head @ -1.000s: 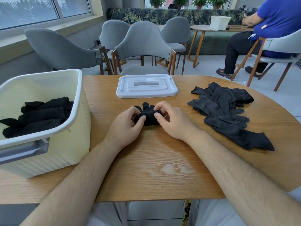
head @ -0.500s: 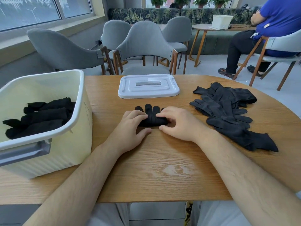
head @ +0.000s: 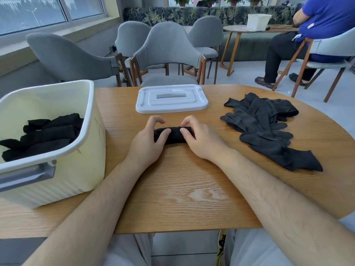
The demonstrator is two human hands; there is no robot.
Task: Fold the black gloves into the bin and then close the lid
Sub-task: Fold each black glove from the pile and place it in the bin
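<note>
The left hand [head: 148, 141] and right hand [head: 203, 140] are curling round the ends of the rolled glove [head: 173, 134] lying on the table [head: 192, 179], thumbs pressing it; being light, soft and springy, it is probably needing one grip across the whole roll to avoid unfurling.

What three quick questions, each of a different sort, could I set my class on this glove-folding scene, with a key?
1. True or false: the lid sits closed on the bin.
2. Where does the pile of unfolded gloves lie? A) in the bin B) on the table, to the right of the hands C) on the lid
3. Fill in: the left hand and the right hand both hold a rolled ____.
Key: 1 false, the lid lies flat on the table beyond the hands; 2 B; 3 glove.
</note>
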